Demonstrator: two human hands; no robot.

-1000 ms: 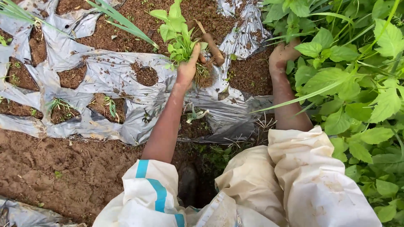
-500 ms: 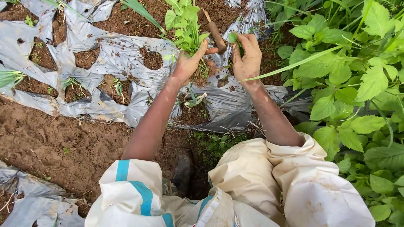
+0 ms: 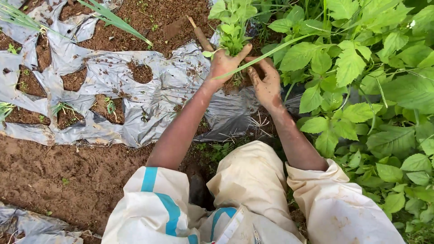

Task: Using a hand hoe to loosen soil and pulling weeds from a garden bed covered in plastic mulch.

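We have our left hand closed around a bunch of pulled weeds, fingers wrapped tight at the stems so the leafy tops stand up above the fist, right at the far edge of the grey plastic mulch sheet. Our right hand sits just beside it, low over the soil with fingers loosely curled and pointing down toward the roots; whether it actually pinches anything we cannot tell, since leaves and a long grass blade cross in front. To do this well, we judge that the grip should stay low on the stems near the soil, so roots come with them rather than snapping off. A small wooden-handled tool lies on the bare earth just left of the left hand. To the right, a dense bank of broad green leaves crowds close against the right wrist, leaving little room there; the open side is leftward, over the sheet and its planting holes.
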